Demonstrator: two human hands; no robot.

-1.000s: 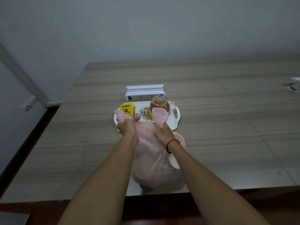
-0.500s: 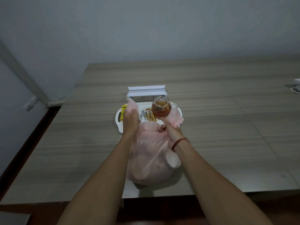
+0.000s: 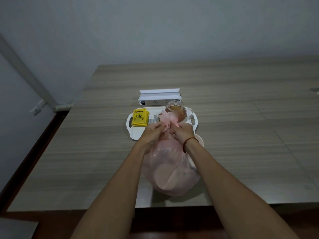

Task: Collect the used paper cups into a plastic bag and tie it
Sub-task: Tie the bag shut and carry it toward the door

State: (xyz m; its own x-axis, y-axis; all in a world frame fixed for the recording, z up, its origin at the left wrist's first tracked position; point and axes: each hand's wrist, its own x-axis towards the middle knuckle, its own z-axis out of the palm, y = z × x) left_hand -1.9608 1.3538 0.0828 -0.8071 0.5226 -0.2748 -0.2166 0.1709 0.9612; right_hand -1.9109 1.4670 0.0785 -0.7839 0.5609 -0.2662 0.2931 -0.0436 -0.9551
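— At the desk's (image 3: 241, 135) near edge the filled bag (image 3: 170, 169) is stood; its handles (image 3: 168, 119) are pinched by the left hand (image 3: 151, 133) and right hand (image 3: 183, 131).
— If grip is lost, the knot may be left loose, or the teapot (image 3: 177, 111) just behind knocked.

Left hand (image 3: 152, 133) met right hand (image 3: 183, 132) above bag (image 3: 172, 169).

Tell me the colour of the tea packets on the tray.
Bright yellow with black print, seen in the head view: tea packets.

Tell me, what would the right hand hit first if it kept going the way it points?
Probably the teapot, just beyond the bag handles the right hand pinches; depth is unclear.
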